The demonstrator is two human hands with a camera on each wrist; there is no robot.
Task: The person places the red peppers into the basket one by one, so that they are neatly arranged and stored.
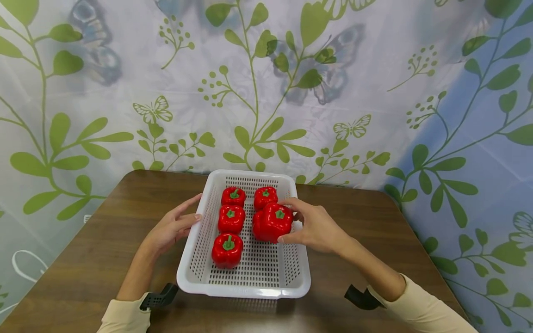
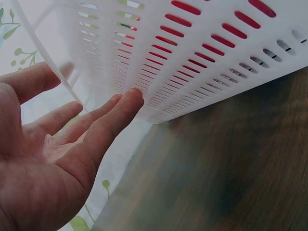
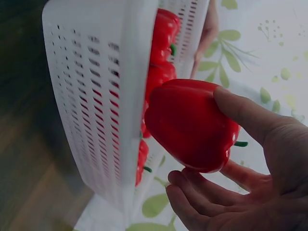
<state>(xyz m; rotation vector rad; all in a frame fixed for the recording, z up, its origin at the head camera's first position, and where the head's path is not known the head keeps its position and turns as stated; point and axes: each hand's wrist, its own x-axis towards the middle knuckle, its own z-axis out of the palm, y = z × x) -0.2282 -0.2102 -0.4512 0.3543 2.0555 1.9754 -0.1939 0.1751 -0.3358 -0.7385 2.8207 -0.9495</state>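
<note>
My right hand (image 1: 314,225) grips a glossy red bell pepper (image 1: 275,223) with a green stem, thumb on one side and fingers on the other. In the right wrist view that bell pepper (image 3: 190,125) is held above the rim of a white perforated plastic basket (image 1: 245,292). Inside the basket, three red bell peppers (image 1: 231,219) form a left column. Another bell pepper (image 1: 265,196) sits at the back right, and one more is partly hidden beneath the held one. My left hand (image 1: 170,229) touches the basket's left side, fingers extended along the outer wall and thumb at the rim.
The basket stands on a dark brown wooden table (image 1: 345,282). Behind the table hangs a pale curtain (image 1: 187,92) with green leaves and butterflies. A white cord (image 1: 25,268) shows at the far left. Dark bands circle both wrists.
</note>
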